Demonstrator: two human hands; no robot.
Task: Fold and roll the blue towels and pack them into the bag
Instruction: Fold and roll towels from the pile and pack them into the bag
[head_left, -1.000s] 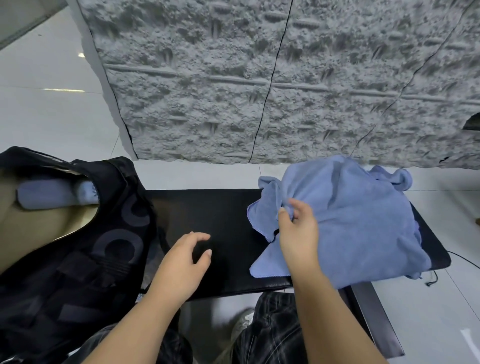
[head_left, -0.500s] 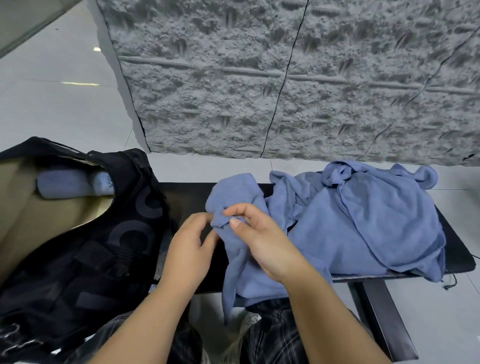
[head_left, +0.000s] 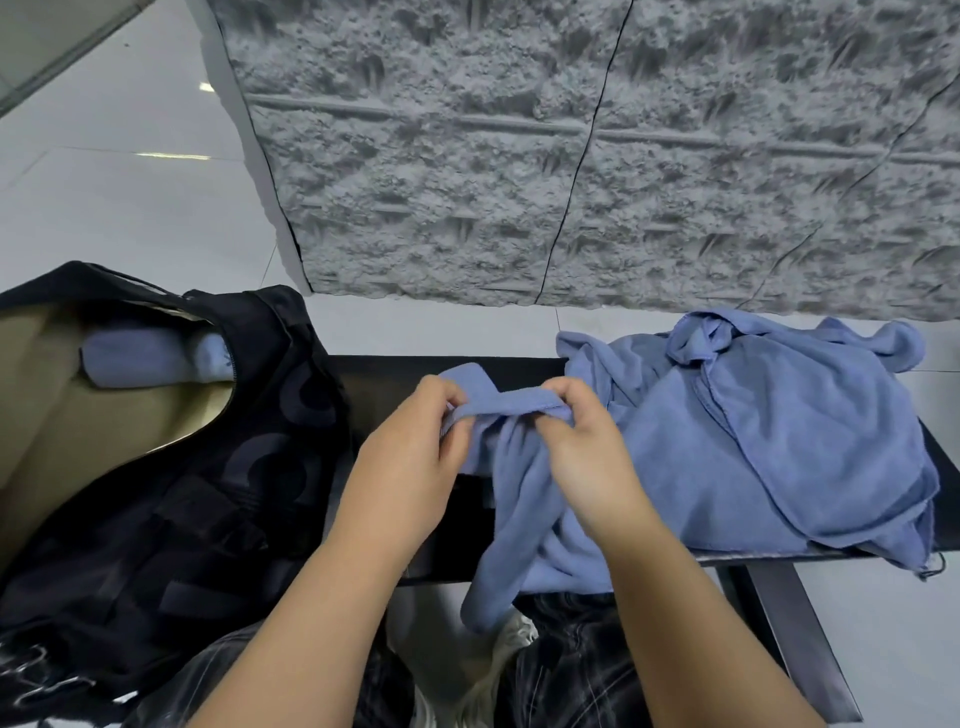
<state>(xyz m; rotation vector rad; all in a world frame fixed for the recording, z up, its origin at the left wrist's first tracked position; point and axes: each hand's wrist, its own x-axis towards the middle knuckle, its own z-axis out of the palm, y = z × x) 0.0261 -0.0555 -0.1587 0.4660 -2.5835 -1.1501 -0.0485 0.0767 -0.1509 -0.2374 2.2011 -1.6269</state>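
Both hands hold one blue towel (head_left: 524, 499) by its hemmed top edge over the middle of the black bench (head_left: 395, 379). My left hand (head_left: 410, 457) pinches the edge at its left end; my right hand (head_left: 582, 452) pinches it a short way to the right. The rest of that towel hangs crumpled over the bench's front edge. A heap of more blue towels (head_left: 779, 436) lies on the right half of the bench. The black bag (head_left: 218, 483) stands open at the left, and a rolled blue towel (head_left: 150, 358) lies inside against its tan lining.
A rough grey stone-textured wall (head_left: 571, 156) rises just behind the bench. Pale glossy floor tiles (head_left: 114, 171) spread to the left. The bench's dark metal leg (head_left: 789, 639) shows at lower right, and my legs in dark checked trousers (head_left: 561, 670) are below the bench.
My right hand drew one towel off the heap to the bench's middle. My left hand came up from the bench and took the towel's edge; both hands now stretch that edge between them.
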